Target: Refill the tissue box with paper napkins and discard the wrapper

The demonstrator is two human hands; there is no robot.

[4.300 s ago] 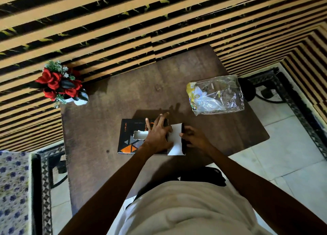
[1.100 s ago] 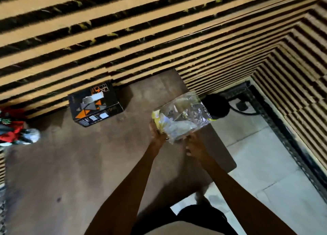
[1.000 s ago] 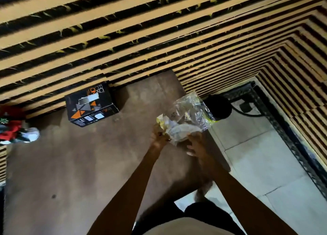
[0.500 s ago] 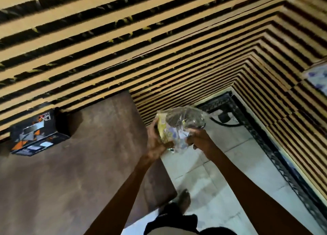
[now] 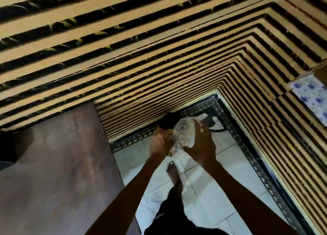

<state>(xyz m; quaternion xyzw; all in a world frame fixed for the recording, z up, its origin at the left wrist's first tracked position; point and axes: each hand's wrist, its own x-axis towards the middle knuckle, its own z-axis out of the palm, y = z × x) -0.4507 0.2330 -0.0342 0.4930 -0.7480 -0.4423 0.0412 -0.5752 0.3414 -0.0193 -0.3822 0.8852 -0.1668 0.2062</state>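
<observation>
The clear plastic wrapper [image 5: 184, 134], with a little yellow print at its left edge, is crumpled between both my hands, off the table and above the white floor. My left hand [image 5: 160, 142] grips its left side. My right hand [image 5: 200, 142] presses on its right side with the fingers curled over it. Just beyond the wrapper, a round black object [image 5: 168, 120] stands on the floor in the corner; I cannot tell what it is. The tissue box is out of view.
The brown table [image 5: 56, 173] fills the lower left, its right edge beside my left forearm. Striped tan and black walls meet in a corner ahead. My bare foot [image 5: 174, 173] stands on the white tiles. A blue flowered fabric [image 5: 313, 96] shows at far right.
I have turned right, away from the table, carrying the wrapper. It is squeezed smaller between my hands and sits lower, near the black object. The tissue box has slid out of view.
</observation>
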